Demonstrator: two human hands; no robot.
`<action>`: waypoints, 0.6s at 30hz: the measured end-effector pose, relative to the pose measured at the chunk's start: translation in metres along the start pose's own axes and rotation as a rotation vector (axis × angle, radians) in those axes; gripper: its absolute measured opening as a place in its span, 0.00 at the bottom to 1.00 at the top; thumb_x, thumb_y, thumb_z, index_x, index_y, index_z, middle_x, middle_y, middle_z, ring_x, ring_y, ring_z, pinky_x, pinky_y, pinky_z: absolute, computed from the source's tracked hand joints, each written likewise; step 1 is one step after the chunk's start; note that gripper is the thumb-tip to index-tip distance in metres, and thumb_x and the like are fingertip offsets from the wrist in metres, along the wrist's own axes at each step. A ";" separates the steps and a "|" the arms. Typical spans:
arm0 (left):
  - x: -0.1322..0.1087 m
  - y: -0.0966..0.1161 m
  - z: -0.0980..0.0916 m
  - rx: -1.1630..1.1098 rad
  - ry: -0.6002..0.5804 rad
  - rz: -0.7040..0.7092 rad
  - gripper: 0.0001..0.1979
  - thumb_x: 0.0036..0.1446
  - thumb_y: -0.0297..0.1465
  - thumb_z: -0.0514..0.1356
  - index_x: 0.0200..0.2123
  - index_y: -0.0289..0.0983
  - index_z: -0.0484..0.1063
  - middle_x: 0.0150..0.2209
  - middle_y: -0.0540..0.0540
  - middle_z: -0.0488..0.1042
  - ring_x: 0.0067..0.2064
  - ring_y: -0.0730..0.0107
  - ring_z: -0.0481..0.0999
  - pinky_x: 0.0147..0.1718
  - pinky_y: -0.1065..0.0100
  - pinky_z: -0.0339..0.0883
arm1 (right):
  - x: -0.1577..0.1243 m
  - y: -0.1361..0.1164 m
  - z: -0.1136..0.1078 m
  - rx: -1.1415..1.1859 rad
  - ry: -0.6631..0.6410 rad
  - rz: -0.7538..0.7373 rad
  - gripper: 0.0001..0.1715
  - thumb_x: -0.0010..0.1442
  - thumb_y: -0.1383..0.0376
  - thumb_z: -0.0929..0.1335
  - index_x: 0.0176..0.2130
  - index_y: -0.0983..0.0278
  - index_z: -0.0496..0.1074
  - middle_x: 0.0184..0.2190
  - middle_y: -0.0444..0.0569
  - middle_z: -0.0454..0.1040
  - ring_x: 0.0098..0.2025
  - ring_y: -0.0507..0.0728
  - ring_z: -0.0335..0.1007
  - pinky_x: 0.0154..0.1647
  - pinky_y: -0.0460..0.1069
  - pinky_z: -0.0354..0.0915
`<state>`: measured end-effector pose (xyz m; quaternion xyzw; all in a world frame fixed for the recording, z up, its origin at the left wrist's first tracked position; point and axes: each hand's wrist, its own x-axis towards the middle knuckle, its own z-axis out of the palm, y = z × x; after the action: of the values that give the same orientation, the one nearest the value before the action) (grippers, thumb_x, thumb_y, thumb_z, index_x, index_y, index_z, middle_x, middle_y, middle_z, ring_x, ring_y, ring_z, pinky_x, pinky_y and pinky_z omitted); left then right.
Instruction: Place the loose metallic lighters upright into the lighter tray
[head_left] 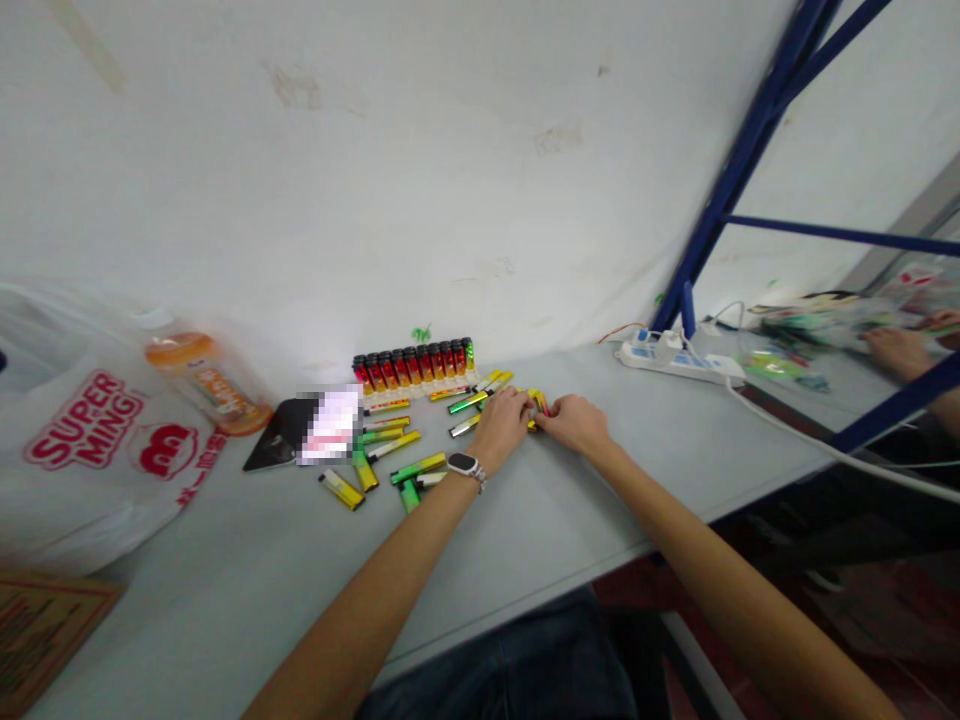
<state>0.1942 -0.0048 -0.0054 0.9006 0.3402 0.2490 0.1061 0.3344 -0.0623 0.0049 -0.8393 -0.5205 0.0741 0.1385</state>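
My left hand point(507, 420), with a watch point(466, 465) on the wrist, has its fingers curled down at a small bunch of yellow lighters on the table. Close beside it, my right hand point(576, 422) pinches a red and yellow lighter point(543, 402); the fingertips of both hands meet around these lighters and partly hide them. Behind and to the left, a row of red and orange lighters point(412, 368) stands upright in a pale tray. Loose yellow and green lighters, such as a yellow one point(342, 490) and a green-yellow one point(418, 469), lie scattered left of my hands.
A phone point(281, 435) with a blurred patch lies at the left, near an orange bottle point(210, 375) and a white plastic bag point(97, 440). A power strip point(679, 358) with a white cable rests at the right by a blue metal frame point(739, 170). Another person's hand point(896, 350) shows beyond it.
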 end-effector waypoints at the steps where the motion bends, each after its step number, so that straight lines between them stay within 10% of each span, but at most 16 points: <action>1: -0.001 0.000 0.000 -0.011 0.026 0.005 0.09 0.60 0.24 0.57 0.42 0.36 0.74 0.43 0.42 0.73 0.50 0.59 0.71 0.52 0.58 0.65 | -0.003 0.001 0.002 0.016 0.027 -0.020 0.25 0.55 0.45 0.66 0.29 0.63 0.78 0.29 0.57 0.80 0.34 0.62 0.77 0.31 0.49 0.60; 11: -0.019 -0.004 -0.046 0.053 0.025 0.238 0.10 0.60 0.26 0.57 0.45 0.38 0.72 0.49 0.40 0.73 0.55 0.54 0.68 0.54 0.53 0.61 | -0.017 -0.002 0.000 0.469 0.189 -0.525 0.16 0.59 0.53 0.68 0.37 0.62 0.75 0.20 0.41 0.71 0.22 0.51 0.64 0.27 0.46 0.56; 18: -0.063 -0.031 -0.065 -0.359 0.063 -0.023 0.07 0.65 0.31 0.53 0.43 0.37 0.67 0.37 0.44 0.75 0.38 0.65 0.74 0.38 0.65 0.66 | -0.031 -0.060 0.003 0.885 0.064 -0.638 0.18 0.58 0.53 0.71 0.42 0.63 0.76 0.24 0.42 0.72 0.25 0.51 0.65 0.26 0.45 0.59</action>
<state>0.1023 -0.0219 0.0156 0.8549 0.3036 0.3327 0.2574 0.2682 -0.0639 0.0199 -0.5031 -0.6640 0.2149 0.5098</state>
